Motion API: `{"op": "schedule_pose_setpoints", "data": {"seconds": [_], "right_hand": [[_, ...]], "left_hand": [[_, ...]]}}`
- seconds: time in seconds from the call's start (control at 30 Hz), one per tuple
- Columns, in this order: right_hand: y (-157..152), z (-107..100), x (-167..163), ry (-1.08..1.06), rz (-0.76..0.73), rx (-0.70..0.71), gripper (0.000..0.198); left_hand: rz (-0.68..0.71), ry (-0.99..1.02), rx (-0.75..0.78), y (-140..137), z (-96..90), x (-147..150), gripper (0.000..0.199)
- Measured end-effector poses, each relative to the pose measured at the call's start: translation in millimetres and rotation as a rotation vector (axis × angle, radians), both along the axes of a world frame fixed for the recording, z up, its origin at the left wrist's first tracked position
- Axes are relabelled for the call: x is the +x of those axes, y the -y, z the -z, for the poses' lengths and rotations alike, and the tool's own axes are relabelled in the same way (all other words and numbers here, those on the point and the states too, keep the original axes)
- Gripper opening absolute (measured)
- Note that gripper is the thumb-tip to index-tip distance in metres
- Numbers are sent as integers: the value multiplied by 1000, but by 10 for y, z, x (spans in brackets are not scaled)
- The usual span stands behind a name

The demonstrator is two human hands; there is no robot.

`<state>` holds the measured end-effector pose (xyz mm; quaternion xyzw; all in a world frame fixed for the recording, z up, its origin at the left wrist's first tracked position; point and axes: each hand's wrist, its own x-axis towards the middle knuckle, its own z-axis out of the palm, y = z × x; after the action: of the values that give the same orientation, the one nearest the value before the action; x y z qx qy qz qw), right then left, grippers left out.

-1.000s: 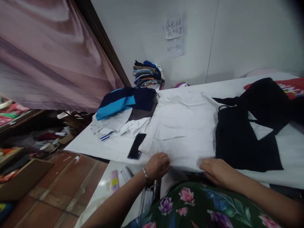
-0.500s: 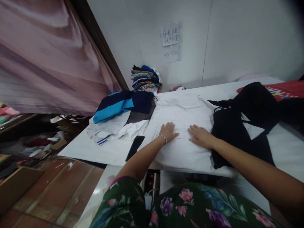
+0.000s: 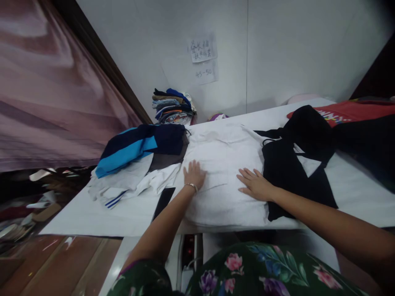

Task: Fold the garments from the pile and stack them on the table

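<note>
A white garment (image 3: 225,156) lies spread flat on the white-covered table in front of me; its exact kind is hard to tell. My left hand (image 3: 194,174), slightly blurred and wearing a bracelet at the wrist, rests palm down near its left edge. On the right side of the same cloth lies my right hand (image 3: 254,185), flat with fingers spread. Both hands are open and hold nothing. Beside my right hand and under its wrist is a black garment (image 3: 284,176) with a cord loop. A dark phone-like flat object (image 3: 163,202) sits left of the white garment, partly behind my left forearm.
Navy and blue clothing (image 3: 135,146) lies at left over white clothes (image 3: 160,179). A folded clothes stack (image 3: 173,107) stands behind. A red garment (image 3: 345,111) lies at far right. A pink curtain (image 3: 55,94) hangs left; the wall bears handwritten paper signs (image 3: 203,49).
My hands have moved apart across the white garment, the left one sliding toward its left edge and the right one slightly rightward. The whole view has shifted a little to the right.
</note>
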<state>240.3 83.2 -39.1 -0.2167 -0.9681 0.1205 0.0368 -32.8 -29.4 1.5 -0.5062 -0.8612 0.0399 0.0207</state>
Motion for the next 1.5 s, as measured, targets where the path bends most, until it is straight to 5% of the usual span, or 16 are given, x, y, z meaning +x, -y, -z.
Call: {"op": "schedule_pose_setpoints", "data": {"seconds": [0.1, 0.2, 0.33, 0.47, 0.6, 0.73, 0.8, 0.97, 1.1, 1.2, 1.33, 1.5], "right_hand": [[7, 22, 9, -27, -5, 18, 66], [29, 24, 31, -56, -4, 35, 65], [58, -41, 41, -60, 2, -1, 62], [55, -191, 58, -51, 2, -173, 58], [-86, -386, 273, -285, 43, -238, 44], [-417, -477, 763, -610, 383, -29, 46], [-568, -451, 1008, -676, 613, -55, 54], [-571, -349, 1252, -680, 908, -601, 74], [-360, -407, 1184, -651, 804, -1001, 45], [-257, -527, 1186, -658, 728, -1172, 30], [-206, -751, 1404, -947, 650, -1136, 28], [-105, -1059, 1777, -1492, 660, -732, 25]], "left_hand": [[390, 36, -4, -66, 57, 401, 67], [526, 139, -52, -78, 153, 623, 72], [452, 185, -42, -26, 196, 559, 73], [222, 138, -64, 80, 146, 333, 74], [154, 106, -49, 204, 125, 146, 71], [147, 134, -45, 247, 94, 82, 68], [137, 162, -56, 235, 67, 97, 64], [189, 226, -57, 258, 61, 223, 54], [276, 207, -13, 404, 117, 284, 57], [400, 240, 41, 568, 154, 215, 52], [527, 269, 164, 855, 186, 54, 40], [512, 239, 219, 1237, 155, -4, 35]]}}
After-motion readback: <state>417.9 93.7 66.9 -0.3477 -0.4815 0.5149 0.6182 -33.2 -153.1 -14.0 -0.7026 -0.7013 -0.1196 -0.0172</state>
